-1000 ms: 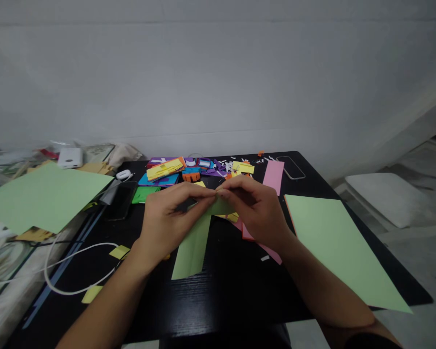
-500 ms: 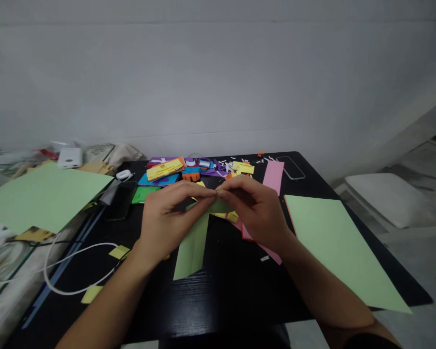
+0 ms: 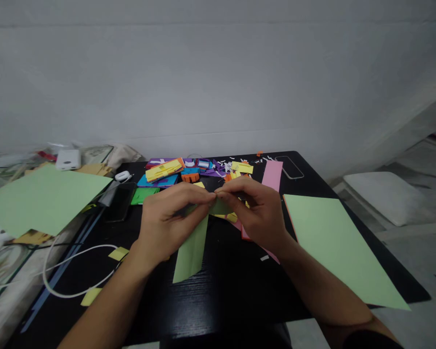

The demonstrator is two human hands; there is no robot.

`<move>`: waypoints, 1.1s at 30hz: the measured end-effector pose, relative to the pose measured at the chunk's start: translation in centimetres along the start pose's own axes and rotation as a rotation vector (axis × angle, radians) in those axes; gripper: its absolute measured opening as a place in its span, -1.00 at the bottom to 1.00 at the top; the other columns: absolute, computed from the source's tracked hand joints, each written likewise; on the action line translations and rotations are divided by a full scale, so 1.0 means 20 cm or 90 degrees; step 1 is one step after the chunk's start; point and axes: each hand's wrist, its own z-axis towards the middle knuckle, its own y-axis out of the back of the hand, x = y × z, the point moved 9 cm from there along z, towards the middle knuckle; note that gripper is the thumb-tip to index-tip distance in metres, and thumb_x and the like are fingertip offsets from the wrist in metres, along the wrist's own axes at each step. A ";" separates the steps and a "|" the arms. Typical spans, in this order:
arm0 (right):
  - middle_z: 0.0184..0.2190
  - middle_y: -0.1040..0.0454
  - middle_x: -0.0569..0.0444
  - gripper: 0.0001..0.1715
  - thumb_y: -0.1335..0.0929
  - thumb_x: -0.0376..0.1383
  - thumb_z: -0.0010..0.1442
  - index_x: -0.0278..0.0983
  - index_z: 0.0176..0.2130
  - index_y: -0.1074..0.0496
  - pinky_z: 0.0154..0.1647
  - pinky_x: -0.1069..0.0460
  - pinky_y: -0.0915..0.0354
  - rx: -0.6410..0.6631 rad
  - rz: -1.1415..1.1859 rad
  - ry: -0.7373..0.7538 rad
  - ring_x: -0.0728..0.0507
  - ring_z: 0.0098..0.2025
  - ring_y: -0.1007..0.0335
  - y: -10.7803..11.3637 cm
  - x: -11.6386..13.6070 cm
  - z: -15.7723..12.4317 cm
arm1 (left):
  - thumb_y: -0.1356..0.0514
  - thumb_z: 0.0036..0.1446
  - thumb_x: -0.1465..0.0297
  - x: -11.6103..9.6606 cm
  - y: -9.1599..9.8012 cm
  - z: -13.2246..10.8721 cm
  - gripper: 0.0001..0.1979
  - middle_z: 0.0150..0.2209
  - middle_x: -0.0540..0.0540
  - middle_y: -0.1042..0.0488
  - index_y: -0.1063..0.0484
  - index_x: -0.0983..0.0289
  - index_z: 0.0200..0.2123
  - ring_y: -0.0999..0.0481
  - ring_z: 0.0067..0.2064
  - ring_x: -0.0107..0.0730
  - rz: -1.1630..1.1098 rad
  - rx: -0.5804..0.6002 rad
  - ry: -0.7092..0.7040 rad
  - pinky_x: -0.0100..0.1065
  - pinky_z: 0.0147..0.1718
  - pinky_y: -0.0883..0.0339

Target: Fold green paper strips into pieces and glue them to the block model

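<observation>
A light green paper strip (image 3: 191, 252) hangs from my pinched fingertips above the black table, its long end slanting down toward me. My left hand (image 3: 170, 220) is closed on the strip, thumb and forefinger together. Touching it at the fingertips, my right hand (image 3: 257, 208) pinches the strip's upper part. A short section of the green paper shows between the two hands; the fingers hide the exact spot where it is gripped. Behind my right hand lie yellow and pink paper pieces, partly covered.
Folded yellow paper (image 3: 164, 170), a green packet (image 3: 145, 195) and purple and white scraps lie at the back. Large green sheets lie at right (image 3: 341, 247) and left (image 3: 47, 198). A white cable (image 3: 63, 294) loops at left. A pink strip (image 3: 272, 175) is near a phone-shaped frame (image 3: 290, 168).
Both hands stay pinched on the green strip, with the fingertips slightly lower and closer together. The whole view has shifted very slightly.
</observation>
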 end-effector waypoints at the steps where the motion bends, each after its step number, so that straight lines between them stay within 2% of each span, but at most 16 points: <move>1: -0.30 -0.66 0.11 -0.92 -0.47 -0.37 0.33 -0.20 -0.26 -0.60 -0.18 -0.01 -0.46 0.003 0.005 -0.010 -0.06 -0.25 -0.55 0.00 -0.01 0.00 | -0.38 0.24 0.52 0.00 0.00 0.00 -0.87 -0.27 0.00 -0.72 -0.66 0.15 -0.25 -0.70 -0.24 -0.38 -0.005 -0.002 0.009 -0.33 -0.18 -0.59; 6: -0.33 -0.64 0.10 -0.93 -0.46 -0.30 0.33 -0.20 -0.27 -0.56 -0.25 0.01 -0.46 0.017 0.028 -0.051 -0.06 -0.29 -0.55 -0.01 -0.04 0.01 | -0.41 0.20 0.49 0.04 0.01 0.01 -0.91 -0.30 0.03 -0.72 -0.67 0.17 -0.30 -0.70 -0.26 -0.35 -0.045 -0.024 0.066 -0.30 -0.20 -0.60; 13: -0.35 -0.67 0.11 -0.90 -0.48 -0.30 0.32 -0.21 -0.30 -0.59 -0.22 0.00 -0.48 -0.014 -0.006 -0.023 -0.06 -0.30 -0.56 0.00 -0.04 0.01 | -0.43 0.16 0.51 0.10 0.01 0.00 -0.90 -0.30 0.04 -0.71 -0.68 0.17 -0.32 -0.69 -0.23 -0.33 -0.119 -0.029 0.138 -0.27 -0.16 -0.60; 21: -0.32 -0.67 0.09 -0.94 -0.48 -0.27 0.28 -0.21 -0.26 -0.61 -0.24 0.00 -0.49 0.009 0.020 -0.075 -0.07 -0.30 -0.58 -0.03 -0.09 0.00 | -0.46 0.10 0.52 0.15 0.03 -0.01 -0.88 -0.33 0.03 -0.71 -0.69 0.17 -0.34 -0.69 -0.27 -0.35 -0.160 -0.059 0.191 -0.29 -0.22 -0.61; 26: -0.35 -0.67 0.10 -0.92 -0.48 -0.29 0.29 -0.21 -0.30 -0.60 -0.24 -0.01 -0.48 0.007 0.014 -0.063 -0.07 -0.31 -0.57 -0.02 -0.08 0.00 | -0.46 0.11 0.49 0.15 0.02 -0.01 -0.92 -0.32 0.05 -0.70 -0.67 0.19 -0.36 -0.69 -0.26 -0.32 -0.156 -0.043 0.213 -0.28 -0.19 -0.62; 29: -0.35 -0.68 0.10 -0.93 -0.48 -0.29 0.29 -0.20 -0.29 -0.61 -0.23 -0.01 -0.48 0.016 -0.004 -0.059 -0.08 -0.31 -0.58 -0.03 -0.08 0.00 | -0.45 0.14 0.44 0.16 0.00 0.00 -0.93 -0.32 0.06 -0.70 -0.67 0.20 -0.27 -0.68 -0.30 -0.33 -0.154 -0.013 0.226 -0.32 -0.27 -0.61; 31: -0.33 -0.69 0.09 -0.93 -0.48 -0.29 0.29 -0.20 -0.28 -0.61 -0.22 -0.02 -0.48 0.036 -0.025 -0.053 -0.09 -0.30 -0.59 -0.04 -0.07 0.00 | -0.43 0.17 0.40 0.15 -0.02 0.00 -0.89 -0.32 0.06 -0.70 -0.67 0.19 -0.20 -0.67 -0.32 -0.34 -0.143 0.017 0.212 -0.34 -0.31 -0.59; 33: -0.33 -0.69 0.09 -0.92 -0.47 -0.28 0.31 -0.20 -0.28 -0.61 -0.21 -0.02 -0.47 0.056 -0.046 -0.047 -0.09 -0.30 -0.59 -0.06 -0.06 -0.01 | -0.41 0.20 0.38 0.14 -0.03 0.01 -0.94 -0.32 0.06 -0.70 -0.67 0.19 -0.23 -0.66 -0.32 -0.35 -0.111 0.036 0.186 -0.35 -0.30 -0.57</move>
